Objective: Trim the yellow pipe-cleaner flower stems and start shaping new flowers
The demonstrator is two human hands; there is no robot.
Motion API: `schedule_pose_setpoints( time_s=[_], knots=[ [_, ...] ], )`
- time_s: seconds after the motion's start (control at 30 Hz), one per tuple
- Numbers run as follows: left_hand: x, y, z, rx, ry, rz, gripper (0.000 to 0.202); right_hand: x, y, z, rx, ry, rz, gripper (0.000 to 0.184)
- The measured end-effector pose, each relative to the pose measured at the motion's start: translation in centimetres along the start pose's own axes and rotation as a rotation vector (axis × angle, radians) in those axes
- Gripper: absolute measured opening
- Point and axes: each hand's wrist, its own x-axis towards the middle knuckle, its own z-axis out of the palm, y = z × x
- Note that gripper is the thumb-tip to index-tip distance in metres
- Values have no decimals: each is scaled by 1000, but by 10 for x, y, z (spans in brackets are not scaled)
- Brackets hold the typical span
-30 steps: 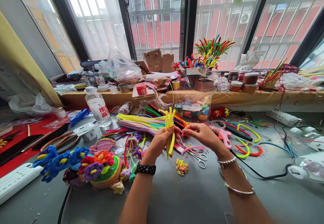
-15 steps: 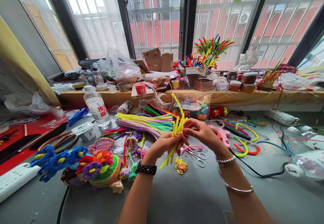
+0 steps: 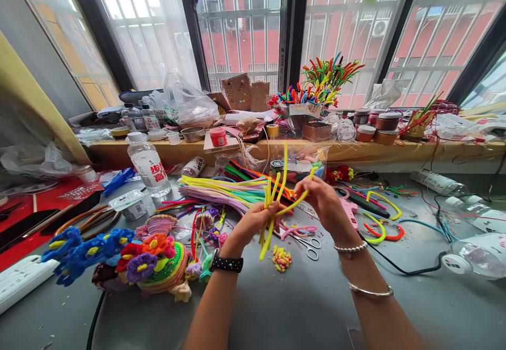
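My left hand (image 3: 256,222) is closed around a small bunch of yellow pipe cleaners (image 3: 268,218), held upright above the grey table (image 3: 300,308). My right hand (image 3: 319,194) pinches one yellow pipe cleaner (image 3: 297,200) and draws it up and to the right, out of the bunch. Behind the hands lies a spread of coloured pipe cleaners (image 3: 225,190). A little yellow-and-pink tuft (image 3: 282,260) and a pair of scissors (image 3: 307,245) lie just below the hands.
A heap of pipe-cleaner flowers (image 3: 130,258) sits at the left, with a water bottle (image 3: 149,164) behind it. A pink glue gun (image 3: 350,212) and a black cable (image 3: 399,271) lie at the right. The window ledge (image 3: 356,152) is crowded with jars and craft stock.
The bunch in my left hand went from tilted to more upright. My right hand rose and moved right, pulling one yellow pipe cleaner away from the others.
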Motion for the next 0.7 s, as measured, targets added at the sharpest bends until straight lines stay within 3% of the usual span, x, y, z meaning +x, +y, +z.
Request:
schedule_pose_setpoints(
  time_s=[0.07, 0.13, 0.27, 0.53, 0.7],
  knots=[
    [2, -1, -2, 5, 36, 19, 38, 1, 3, -8, 55, 102, -51, 27],
    [5, -3, -3, 4, 78, 33, 37, 2, 7, -20, -30, 136, -38, 32],
    [6, -6, -4, -40, 112, 67, 38, 2, 12, -37, -269, -26, 110, 33],
    [-4, 1, 6, -100, -160, 19, 28, -3, 3, -10, 2, -399, 385, 32],
    [0, -1, 5, -48, -155, 89, 25, -2, 6, -10, 34, -311, 270, 31]
  ],
)
